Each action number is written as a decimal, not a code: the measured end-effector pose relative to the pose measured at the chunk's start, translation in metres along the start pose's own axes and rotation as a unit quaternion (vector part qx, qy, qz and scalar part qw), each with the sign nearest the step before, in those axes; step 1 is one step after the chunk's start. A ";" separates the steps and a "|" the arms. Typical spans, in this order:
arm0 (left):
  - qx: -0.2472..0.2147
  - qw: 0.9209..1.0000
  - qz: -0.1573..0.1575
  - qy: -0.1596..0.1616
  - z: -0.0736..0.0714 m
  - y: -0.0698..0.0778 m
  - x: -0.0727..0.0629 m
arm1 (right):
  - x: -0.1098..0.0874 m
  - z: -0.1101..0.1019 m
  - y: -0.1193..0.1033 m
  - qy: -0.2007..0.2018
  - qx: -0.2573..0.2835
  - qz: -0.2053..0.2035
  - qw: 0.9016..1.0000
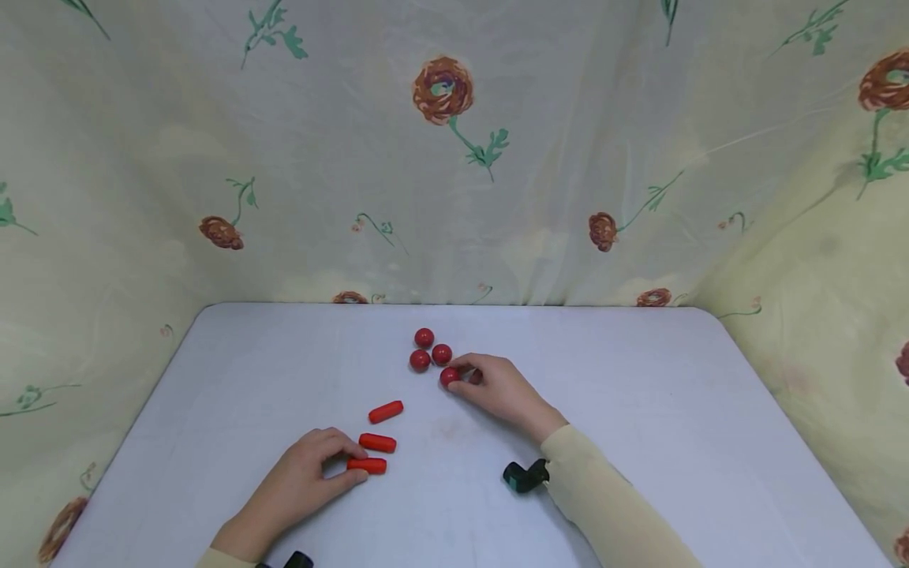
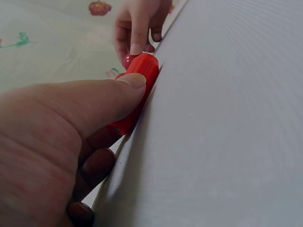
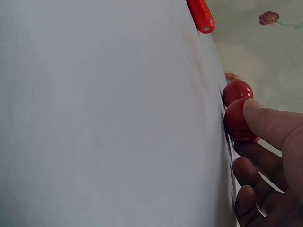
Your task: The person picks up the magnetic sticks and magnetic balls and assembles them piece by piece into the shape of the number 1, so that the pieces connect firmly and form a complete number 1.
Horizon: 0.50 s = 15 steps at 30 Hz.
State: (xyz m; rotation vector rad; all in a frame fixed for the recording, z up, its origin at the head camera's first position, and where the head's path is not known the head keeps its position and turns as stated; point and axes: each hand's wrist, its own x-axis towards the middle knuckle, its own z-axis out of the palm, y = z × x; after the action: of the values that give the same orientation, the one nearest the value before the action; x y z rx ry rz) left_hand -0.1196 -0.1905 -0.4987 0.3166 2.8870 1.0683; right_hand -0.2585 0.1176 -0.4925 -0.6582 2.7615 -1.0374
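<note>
My left hand [image 1: 305, 477] pinches a short red rod [image 1: 368, 465] between thumb and forefinger, low over the white table. In the left wrist view the thumb lies along this smooth-sided rod [image 2: 144, 68]. Two more red rods lie just beyond it, a middle rod [image 1: 378, 442] and a slanted far rod [image 1: 386, 412]. Farther back, my right hand [image 1: 500, 390] holds a glossy red ball [image 1: 450, 377] with thumb and fingertips. The right wrist view shows the thumb on top of that ball [image 3: 239, 120]. Three loose balls sit grouped beside it, one being the farthest ball [image 1: 424, 338].
A white table [image 1: 675, 426] with rounded far corners carries everything. Flower-printed curtain [image 1: 540, 158] surrounds it at the back and sides. A black wrist device [image 1: 525, 476] sits at the right sleeve, and part of another black device [image 1: 298, 560] shows near the left wrist.
</note>
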 end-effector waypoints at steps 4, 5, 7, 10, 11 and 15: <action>0.001 1.000 -0.002 0.001 0.000 0.000 0.000 | -0.006 -0.006 0.007 0.009 0.011 0.004 1.000; 0.001 1.000 -0.002 0.002 0.001 0.000 0.000 | -0.008 -0.007 0.009 0.012 0.014 0.007 1.000; 0.001 1.000 -0.004 0.001 0.001 -0.001 0.000 | -0.011 -0.010 0.014 0.016 0.021 0.016 0.999; 0.000 1.000 -0.006 -0.001 0.001 -0.001 0.000 | -0.016 -0.014 0.021 0.021 0.031 0.033 0.999; 0.001 1.000 -0.007 -0.002 0.001 -0.001 0.000 | -0.018 -0.015 0.023 0.022 0.033 0.038 0.998; 0.000 1.000 -0.007 -0.002 0.000 -0.002 -0.001 | -0.025 -0.020 0.030 0.025 0.040 0.050 0.998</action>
State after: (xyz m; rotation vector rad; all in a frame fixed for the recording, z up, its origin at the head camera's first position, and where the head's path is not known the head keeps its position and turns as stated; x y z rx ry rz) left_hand -0.1193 -0.1918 -0.5004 0.2990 2.8813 1.0630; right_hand -0.2518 0.1606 -0.4973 -0.4859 2.7467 -1.1511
